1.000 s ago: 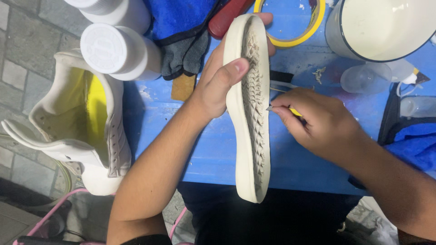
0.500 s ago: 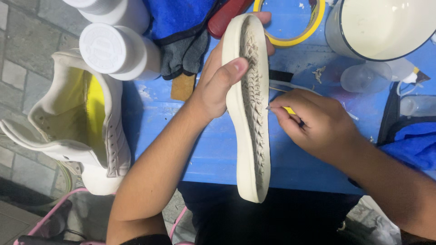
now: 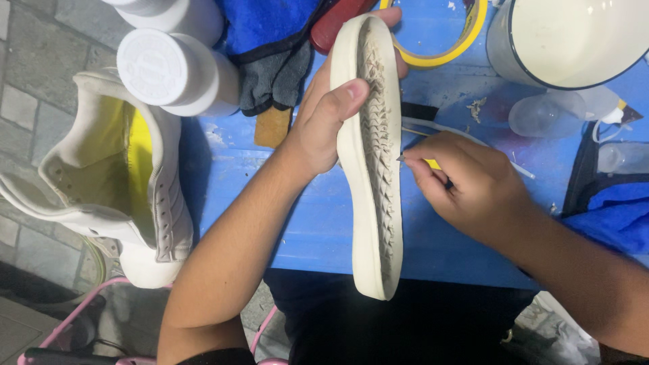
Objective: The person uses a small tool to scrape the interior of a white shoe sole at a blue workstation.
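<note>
My left hand (image 3: 324, 122) grips a cream-white shoe (image 3: 370, 155) by its side, sole turned up and toe pointing toward me, over the blue table (image 3: 324, 223). Dirt sits in the ribbed tread. My right hand (image 3: 473, 189) pinches a thin pointed tool with a yellow handle (image 3: 422, 162), its tip touching the tread near the middle of the sole.
A second white shoe with a yellow lining (image 3: 108, 176) lies off the table's left edge. Two white bottles (image 3: 176, 67), a blue and grey cloth (image 3: 270, 47), a yellow tape roll (image 3: 453, 47), a white basin (image 3: 574, 40) and a clear bottle (image 3: 547, 111) crowd the table's far side.
My right hand has shifted the tool tip slightly along the tread. The left hand and shoe have stayed nearly still.
</note>
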